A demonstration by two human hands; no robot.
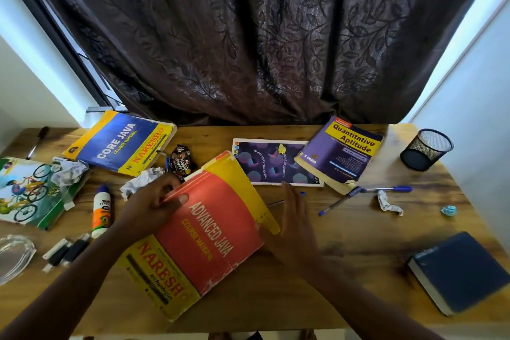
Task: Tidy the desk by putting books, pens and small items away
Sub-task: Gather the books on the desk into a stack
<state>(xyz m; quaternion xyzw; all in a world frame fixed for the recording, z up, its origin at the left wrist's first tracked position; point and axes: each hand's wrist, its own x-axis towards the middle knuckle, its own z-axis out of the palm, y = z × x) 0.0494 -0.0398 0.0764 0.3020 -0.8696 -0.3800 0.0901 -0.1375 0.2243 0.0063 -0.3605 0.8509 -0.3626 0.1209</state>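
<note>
A red and yellow Advanced Java book point(209, 232) lies tilted in the middle of the wooden desk point(345, 257). My left hand point(150, 205) grips its upper left edge, thumb on the cover. My right hand point(295, 225) rests with straight fingers against the book's right edge. A blue Core Java book point(121, 142) lies at the back left, a purple Quantitative Aptitude book point(342, 152) at the back right over a dark notebook point(270, 163). Blue pens point(386, 189) lie right of centre.
A black mesh pen holder point(426, 149) stands at the far right. A dark blue book point(463, 270) lies near right. At the left are a cycling book point(30, 193), a glue bottle point(101, 211), crumpled paper point(69, 171), a snack wrapper point(180, 159), markers point(66, 252). Curtain behind.
</note>
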